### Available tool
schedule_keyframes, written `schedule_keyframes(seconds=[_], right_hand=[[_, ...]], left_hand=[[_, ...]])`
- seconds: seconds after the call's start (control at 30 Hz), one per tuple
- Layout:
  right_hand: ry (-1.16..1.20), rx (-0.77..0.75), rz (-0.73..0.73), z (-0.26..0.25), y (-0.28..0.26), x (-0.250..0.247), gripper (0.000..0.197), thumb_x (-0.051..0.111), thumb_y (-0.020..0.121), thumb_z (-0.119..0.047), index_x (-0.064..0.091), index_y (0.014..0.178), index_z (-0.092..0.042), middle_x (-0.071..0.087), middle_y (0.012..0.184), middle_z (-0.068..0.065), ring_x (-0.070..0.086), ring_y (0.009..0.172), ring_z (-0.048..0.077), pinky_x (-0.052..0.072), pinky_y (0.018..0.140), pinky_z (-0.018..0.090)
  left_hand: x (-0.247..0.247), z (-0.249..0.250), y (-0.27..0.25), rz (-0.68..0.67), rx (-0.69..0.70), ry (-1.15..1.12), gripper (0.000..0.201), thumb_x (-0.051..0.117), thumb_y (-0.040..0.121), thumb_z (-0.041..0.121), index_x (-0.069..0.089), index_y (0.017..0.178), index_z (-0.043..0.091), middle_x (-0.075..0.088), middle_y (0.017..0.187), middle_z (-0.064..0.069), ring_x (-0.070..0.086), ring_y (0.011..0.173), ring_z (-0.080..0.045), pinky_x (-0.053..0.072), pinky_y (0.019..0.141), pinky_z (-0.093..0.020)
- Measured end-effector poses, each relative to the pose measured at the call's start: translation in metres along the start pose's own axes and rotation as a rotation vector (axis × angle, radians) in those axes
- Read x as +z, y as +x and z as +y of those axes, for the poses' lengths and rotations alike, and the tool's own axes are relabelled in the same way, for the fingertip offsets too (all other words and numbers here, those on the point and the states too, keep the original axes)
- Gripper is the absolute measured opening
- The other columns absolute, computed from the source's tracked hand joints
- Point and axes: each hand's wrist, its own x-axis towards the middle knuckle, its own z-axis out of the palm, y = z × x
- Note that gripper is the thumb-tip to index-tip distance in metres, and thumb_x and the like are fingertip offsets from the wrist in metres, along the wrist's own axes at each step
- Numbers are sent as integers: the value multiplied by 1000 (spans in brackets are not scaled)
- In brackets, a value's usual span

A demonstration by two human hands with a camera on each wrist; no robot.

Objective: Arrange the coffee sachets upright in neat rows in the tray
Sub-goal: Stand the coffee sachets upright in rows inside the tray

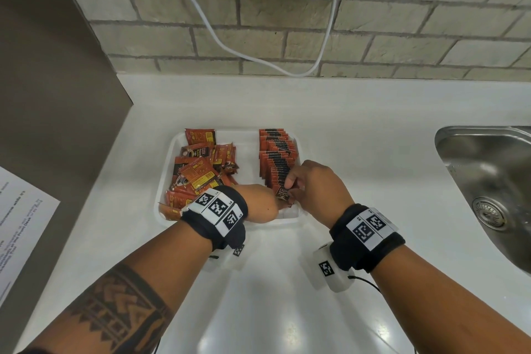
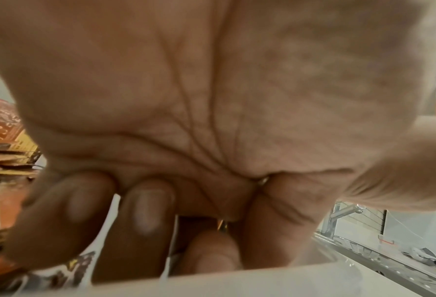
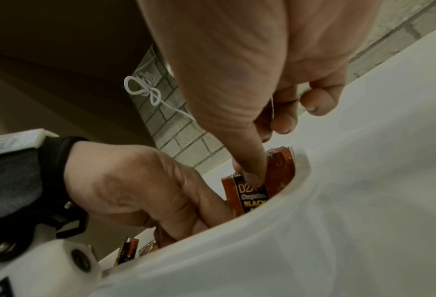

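Sachet (image 1: 283, 194) stood upright at the near end of the tray's (image 1: 230, 220) right-hand row (image 1: 275, 158) in your head view, long axis vertical, your right hand (image 1: 316, 190) pinching its top and your left hand (image 1: 258, 204) just beside its lower edge; loose sachets (image 1: 198, 169) lay left of that row. Left wrist view showed curled fingers (image 2: 145, 209); whether they gripped anything, you could not tell. Right wrist view had your thumb (image 3: 252, 172) pressed on the sachet's face, just inside the tray's near wall.

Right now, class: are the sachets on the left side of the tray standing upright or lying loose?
Lying loose. The left-side sachets lie flat and overlapping in the tray, unlike the upright row on the right.
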Motion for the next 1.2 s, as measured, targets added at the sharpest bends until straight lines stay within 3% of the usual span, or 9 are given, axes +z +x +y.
schedule_keyframes(seconds=[0.2,0.6,0.83,1.0,1.2], right_hand=[[15,-3,-4,0,0,0,12,73,83,-11,71,86,-23,59,92,-5,55,80,14,51,71,30],[16,-20,-6,0,0,-2,16,75,80,-9,71,88,-22,55,89,-8,53,79,12,48,70,26],[19,-26,-15,1,0,-3,18,76,78,-9,71,87,-24,55,88,-8,54,79,14,48,68,27],[20,-31,-13,1,0,-4,18,78,78,-10,71,88,-24,55,88,-8,54,79,14,50,70,30],[-4,-39,-2,1,1,-6,17,75,79,-8,72,88,-22,57,88,-6,55,79,16,52,70,33]], left_hand=[[-1,1,0,10,20,24,53,31,104,5,31,157,15,47,150,-16,50,129,-30,40,110,-36],[-4,-1,-3,21,22,-35,57,31,103,5,34,157,25,44,153,-14,48,131,-30,39,109,-35],[-4,0,-2,8,27,-7,53,29,106,7,35,156,23,45,152,-12,48,130,-29,37,108,-32],[-3,-3,3,-4,34,-3,55,31,104,6,36,156,25,43,154,-12,47,133,-30,38,113,-39],[-3,-4,5,-13,57,55,52,32,103,4,39,153,20,49,148,-14,51,126,-30,42,107,-37]])
